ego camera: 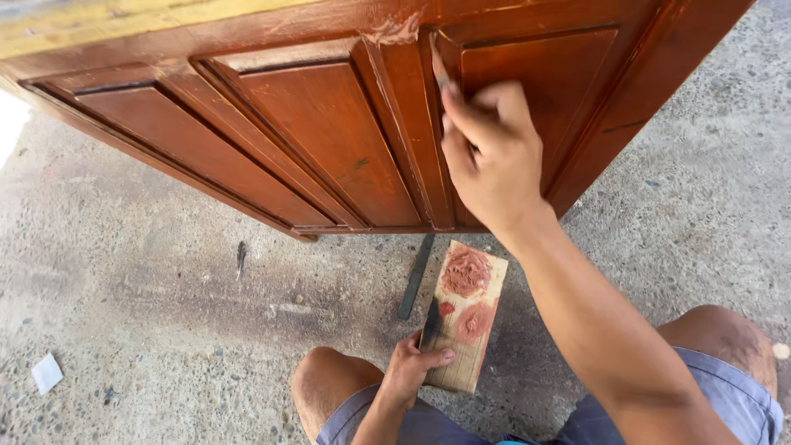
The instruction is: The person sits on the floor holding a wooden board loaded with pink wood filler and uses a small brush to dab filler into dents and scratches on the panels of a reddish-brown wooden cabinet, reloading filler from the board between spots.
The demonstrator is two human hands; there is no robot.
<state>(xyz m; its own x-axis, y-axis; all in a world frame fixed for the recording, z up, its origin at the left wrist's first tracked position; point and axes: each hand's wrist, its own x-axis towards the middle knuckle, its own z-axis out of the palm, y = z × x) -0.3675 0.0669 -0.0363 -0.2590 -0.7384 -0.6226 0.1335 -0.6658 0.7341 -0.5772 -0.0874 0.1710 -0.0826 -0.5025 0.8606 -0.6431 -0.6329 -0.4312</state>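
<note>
At twelve o'clock in the head view, the right hand (pixel 493 158) is closed around a narrow blade (pixel 439 70), its tip pressed into the groove beside a raised panel of the red-brown door (pixel 329 132). A patch of pale filler (pixel 394 33) sits on the door's rail at eleven o'clock from the blade. At six o'clock, the left hand (pixel 410 368) pinches a wood block (pixel 463 315) by its lower edge, thumb on top; reddish putty (pixel 466 272) lies on its face. The block hangs below the door's bottom edge, clear of it. Bare concrete floor (pixel 148 280) spreads open toward nine o'clock.
</note>
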